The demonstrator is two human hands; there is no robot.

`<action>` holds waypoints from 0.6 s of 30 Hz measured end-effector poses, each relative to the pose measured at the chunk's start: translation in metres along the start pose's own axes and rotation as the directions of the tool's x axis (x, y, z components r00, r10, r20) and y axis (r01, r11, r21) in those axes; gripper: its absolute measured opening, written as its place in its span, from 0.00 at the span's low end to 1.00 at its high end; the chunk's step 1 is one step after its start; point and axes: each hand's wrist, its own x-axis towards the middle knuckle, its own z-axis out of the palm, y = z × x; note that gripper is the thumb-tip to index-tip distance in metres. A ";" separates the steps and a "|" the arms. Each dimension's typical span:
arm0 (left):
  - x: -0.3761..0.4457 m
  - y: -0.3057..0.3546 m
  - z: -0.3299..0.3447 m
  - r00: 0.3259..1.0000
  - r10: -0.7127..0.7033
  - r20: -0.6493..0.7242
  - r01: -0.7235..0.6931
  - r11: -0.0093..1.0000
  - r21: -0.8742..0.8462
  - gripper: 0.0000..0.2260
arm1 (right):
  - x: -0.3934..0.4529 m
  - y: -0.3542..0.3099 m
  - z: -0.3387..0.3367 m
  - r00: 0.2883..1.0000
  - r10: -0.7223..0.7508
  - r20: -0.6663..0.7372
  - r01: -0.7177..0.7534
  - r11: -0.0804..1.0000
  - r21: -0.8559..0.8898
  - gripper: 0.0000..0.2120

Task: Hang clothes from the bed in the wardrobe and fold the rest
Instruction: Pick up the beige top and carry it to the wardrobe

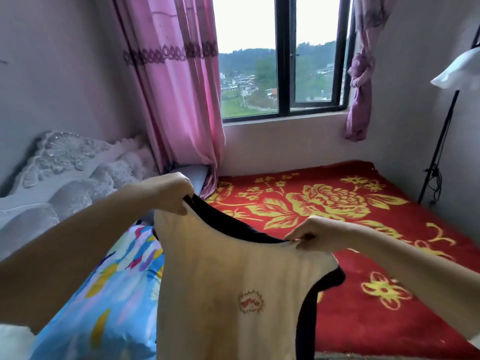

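A cream vest (223, 281) with dark trim and a small red chest emblem hung upright above the bed, held at its shoulders. The left hand (172, 192) and right hand (311, 231) each pinched a strap. Below lay a red blanket (376, 281) with yellow flowers and a blue patterned quilt (104, 294); pink curtains (176, 87) framed the window (283, 55).

Soft daylight from the window (281, 55) — sky blown out, edges bowed, slight overall blur.
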 end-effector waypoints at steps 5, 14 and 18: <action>-0.007 -0.006 0.002 0.993 -0.108 -0.039 0.110 0.992 0.057 0.16 | -0.010 -0.005 -0.012 0.992 -0.049 -0.116 0.052 0.998 0.021 0.22; -0.011 0.019 0.066 0.859 -0.056 -0.509 -0.300 0.751 -0.588 0.08 | -0.021 0.013 -0.015 0.990 0.138 -0.026 -0.139 0.943 -0.303 0.09; 0.022 0.034 0.084 0.869 -0.227 -0.441 -0.171 0.698 -0.695 0.11 | -0.003 0.053 -0.031 0.950 0.305 -0.064 -0.310 0.899 -0.309 0.19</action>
